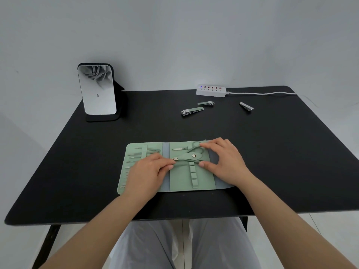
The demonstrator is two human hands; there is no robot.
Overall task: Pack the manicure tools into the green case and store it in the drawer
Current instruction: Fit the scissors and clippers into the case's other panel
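Grey-trousered knees point(174, 247) sit lowest in the frame, under the near edge of the black table point(272, 152), with two bare forearms reaching over them to the green case point(182, 179). That case lies unfolded flat near the front edge, and both hands work at its middle panel. Left hand point(149, 171) rests on the left panel, its fingertips pinching the metal-tipped end of a green-handled nipper point(187, 157) that lies across the case. Right hand point(223, 160) has its fingers curled over the other end of that tool – index finger above the handles, thumb pressed below them – so the nipper sits between the two grips. Just beyond the right fingertips lies a pair of small scissors point(186, 148), held under a strap. Under and left of the left hand, a row of slim metal tools point(136, 154) is slotted into the left panel.

Well beyond both hands, three nail clippers lie loose on the table – a large green one point(192, 111), a small green one point(206, 103) just behind it, and a silver one point(246, 106) off to the right. Farther back sits a white power strip point(210, 90) with its cable point(262, 93) trailing right, and far to the left stands a mirror point(96, 89) on a dark base
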